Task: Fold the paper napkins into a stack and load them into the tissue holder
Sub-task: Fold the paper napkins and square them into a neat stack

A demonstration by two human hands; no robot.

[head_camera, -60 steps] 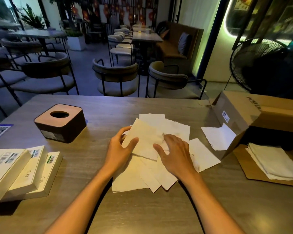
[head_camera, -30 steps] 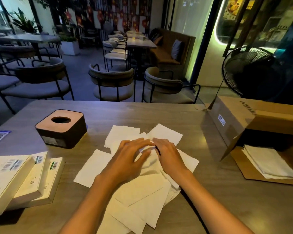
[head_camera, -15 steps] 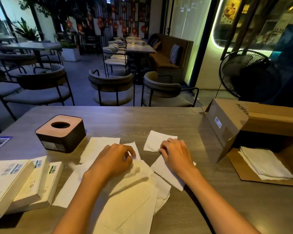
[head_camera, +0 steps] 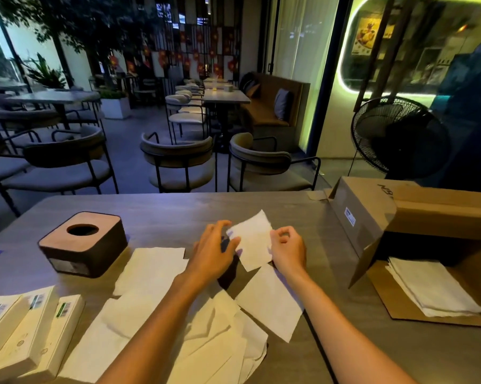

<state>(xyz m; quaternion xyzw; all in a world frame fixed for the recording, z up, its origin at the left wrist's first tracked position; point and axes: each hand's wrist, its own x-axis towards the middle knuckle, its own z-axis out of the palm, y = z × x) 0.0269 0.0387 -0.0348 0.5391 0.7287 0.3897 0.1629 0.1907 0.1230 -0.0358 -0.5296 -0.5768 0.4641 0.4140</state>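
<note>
I see both hands raised a little over the table (head_camera: 161, 209), holding one white napkin (head_camera: 254, 242) between them. The left hand (head_camera: 214, 253) has its thumb against the napkin's left edge, with the fingers spread and reaching past the upper corner. The right hand (head_camera: 287, 250) pinches the right edge between thumb and curled fingers. The napkin sits tilted, one corner pointing up and away from me, and it casts a dark shadow on the wood below the left palm.

More napkins lie loose on the table under my forearms. One flat sheet (head_camera: 271, 300) rests just below the right wrist. A wider sheet (head_camera: 153, 267) lies left of the left forearm, and a jumble of overlapping sheets (head_camera: 214, 345) spreads toward the near edge.

The tissue holder (head_camera: 84, 242), a dark rounded box with a light top and a round hole, stands on the left part of the table, well apart from both hands. I cannot see inside the hole.

At the near left corner lie flat cream boxes (head_camera: 26, 328) with barcode labels. On the right, a cardboard box (head_camera: 377, 206) lies on its side with the flap open, and a neat stack of napkins (head_camera: 433, 289) sits on that flap.
</note>
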